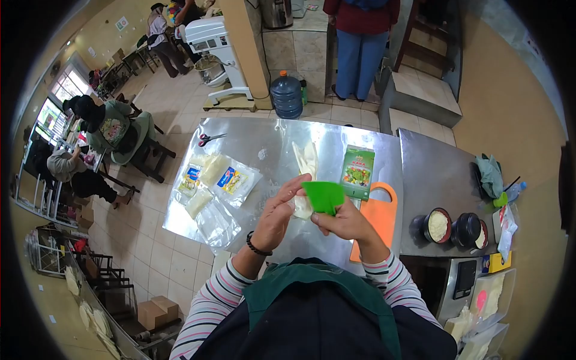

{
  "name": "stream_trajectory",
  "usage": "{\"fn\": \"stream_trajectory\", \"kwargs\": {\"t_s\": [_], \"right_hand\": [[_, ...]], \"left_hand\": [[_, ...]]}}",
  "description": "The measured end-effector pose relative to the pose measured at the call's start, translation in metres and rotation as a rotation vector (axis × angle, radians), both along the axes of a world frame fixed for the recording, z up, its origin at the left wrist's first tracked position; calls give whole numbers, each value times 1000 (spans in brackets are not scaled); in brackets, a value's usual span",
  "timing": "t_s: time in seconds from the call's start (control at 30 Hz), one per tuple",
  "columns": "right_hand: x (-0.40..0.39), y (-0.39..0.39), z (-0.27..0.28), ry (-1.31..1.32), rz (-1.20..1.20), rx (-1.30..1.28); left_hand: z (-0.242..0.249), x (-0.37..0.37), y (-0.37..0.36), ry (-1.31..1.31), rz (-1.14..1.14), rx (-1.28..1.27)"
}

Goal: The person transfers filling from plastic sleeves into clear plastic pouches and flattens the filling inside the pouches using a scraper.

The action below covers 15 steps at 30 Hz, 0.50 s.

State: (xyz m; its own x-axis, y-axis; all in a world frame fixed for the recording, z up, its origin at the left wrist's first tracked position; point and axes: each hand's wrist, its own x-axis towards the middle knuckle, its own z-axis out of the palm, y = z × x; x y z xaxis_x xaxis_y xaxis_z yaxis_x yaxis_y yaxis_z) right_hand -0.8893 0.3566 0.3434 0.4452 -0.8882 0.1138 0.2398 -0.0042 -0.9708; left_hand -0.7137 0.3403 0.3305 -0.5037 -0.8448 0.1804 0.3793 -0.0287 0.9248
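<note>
A bright green flat scraper (324,197) is gripped by my right hand (346,222), its blade tilted up over the metal table (273,150). My left hand (277,216), with a dark bead bracelet at the wrist, is raised beside the scraper's left edge, its fingers close together near the blade. Whether it pinches anything is hidden. Below and between the hands lies a pale piece of dough (302,207). Just beyond them rests a pale folded strip (306,158). To the right are a green box (357,171) and an orange cutting board (378,223).
Plastic packages (230,180) and scissors (211,138) lie at the left of the table. Bowls (438,225) stand on the right counter. Beyond the table are a blue water jug (286,96), a stand mixer (217,54) and a standing person (360,48). Other people sit at left.
</note>
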Motion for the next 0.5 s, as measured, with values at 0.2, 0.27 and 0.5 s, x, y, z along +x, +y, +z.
{"fn": "stream_trajectory", "kwargs": {"t_s": [0.2, 0.27, 0.5], "right_hand": [[16, 6, -24, 136, -262, -369], [16, 6, -30, 126, -315, -439], [23, 19, -35, -26, -229, -286]], "left_hand": [[5, 4, 12, 31, 175, 136], [2, 3, 16, 23, 182, 174], [-11, 10, 21, 35, 115, 205]]}}
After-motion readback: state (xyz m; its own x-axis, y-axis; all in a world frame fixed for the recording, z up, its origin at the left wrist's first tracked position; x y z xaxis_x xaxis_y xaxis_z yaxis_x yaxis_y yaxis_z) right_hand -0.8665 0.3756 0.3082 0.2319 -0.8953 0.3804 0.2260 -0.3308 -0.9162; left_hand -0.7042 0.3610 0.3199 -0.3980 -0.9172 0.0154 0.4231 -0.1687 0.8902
